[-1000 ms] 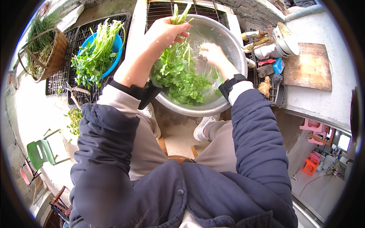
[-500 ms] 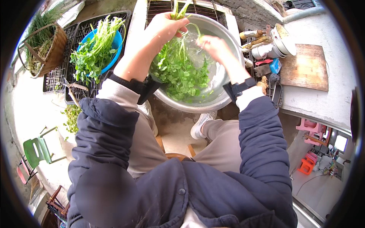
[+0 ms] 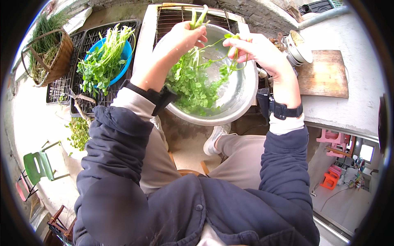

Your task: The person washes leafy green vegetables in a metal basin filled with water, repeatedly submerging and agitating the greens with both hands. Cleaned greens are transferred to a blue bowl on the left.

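Note:
A large metal basin (image 3: 210,120) of water stands in front of me. Leafy greens (image 3: 191,84) with long pale stems, much like coriander or celery, hang down into the water on its left side. My left hand (image 3: 180,39) grips the bunch by its stems above the rim, the cut ends poking up past the fingers. Over the basin's right side, my right hand (image 3: 264,52) pinches a thin sprig (image 3: 224,70) whose leaves trail toward the water. The sprig's stem crosses toward the bunch; whether it is still joined to it I cannot tell.
Left of the basin, a blue bowl (image 3: 129,55) of similar greens rests on black crates (image 3: 74,96), near scissors (image 3: 82,97) and a wicker basket (image 3: 61,57). A wooden board (image 3: 324,74) and a white pot (image 3: 301,51) stand at right. A green chair (image 3: 39,167) is at lower left.
My right hand has moved right and up, away from the bunch, drawing a sprig out sideways. My left hand keeps its grip on the stems. The view has shifted slightly.

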Available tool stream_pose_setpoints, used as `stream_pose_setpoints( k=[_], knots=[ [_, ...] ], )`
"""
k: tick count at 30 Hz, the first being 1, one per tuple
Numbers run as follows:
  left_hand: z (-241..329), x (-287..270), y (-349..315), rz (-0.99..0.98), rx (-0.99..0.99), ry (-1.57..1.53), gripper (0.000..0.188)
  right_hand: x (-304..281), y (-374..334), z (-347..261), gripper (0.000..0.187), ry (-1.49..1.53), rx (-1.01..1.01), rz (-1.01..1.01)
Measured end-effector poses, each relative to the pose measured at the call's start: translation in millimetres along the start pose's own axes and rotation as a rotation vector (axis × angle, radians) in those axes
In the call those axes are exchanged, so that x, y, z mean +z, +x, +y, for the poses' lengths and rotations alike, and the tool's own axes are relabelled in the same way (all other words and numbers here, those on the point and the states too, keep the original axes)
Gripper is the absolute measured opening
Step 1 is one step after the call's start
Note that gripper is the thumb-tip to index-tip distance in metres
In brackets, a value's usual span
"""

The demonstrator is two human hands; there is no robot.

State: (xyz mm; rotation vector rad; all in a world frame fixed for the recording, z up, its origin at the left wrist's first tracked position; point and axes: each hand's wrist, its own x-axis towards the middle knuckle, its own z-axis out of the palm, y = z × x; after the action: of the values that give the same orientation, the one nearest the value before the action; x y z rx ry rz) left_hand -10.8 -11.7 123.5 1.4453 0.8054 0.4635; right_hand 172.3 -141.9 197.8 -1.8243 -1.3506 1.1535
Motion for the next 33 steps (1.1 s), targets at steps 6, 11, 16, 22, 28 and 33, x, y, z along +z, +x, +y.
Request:
stream_pose_setpoints(
  k=[6,11,16,22,28,33],
  knots=[
    [-9.2,33.6,-6.9,-0.117,0.111,-0.143,0.043,17.0,3.3,-8.4,0.033,0.268,-0.091,0.094],
    [-9.9,52.0,-15.0,-0.258,0.096,-0.366,0.05,25.8,18.6,9.2,0.031,0.424,-0.135,0.232],
    [-11.8,51.4,-23.4,-0.251,0.195,-0.194,0.051,27.6,34.0,25.6,0.031,0.312,-0.13,0.32],
    [-17.4,39.1,-12.4,-0.31,0.089,0.012,0.045,24.6,39.7,31.9,0.032,0.493,-0.14,0.336],
    [-14.4,-12.1,-6.8,-0.065,-0.073,-0.007,0.025,24.6,36.8,73.9,0.023,0.443,-0.052,0.37],
    [-11.5,-43.9,-2.2,0.083,-0.151,-0.346,0.019,44.7,15.4,126.9,0.016,-0.957,-0.05,-0.004]
  ],
)
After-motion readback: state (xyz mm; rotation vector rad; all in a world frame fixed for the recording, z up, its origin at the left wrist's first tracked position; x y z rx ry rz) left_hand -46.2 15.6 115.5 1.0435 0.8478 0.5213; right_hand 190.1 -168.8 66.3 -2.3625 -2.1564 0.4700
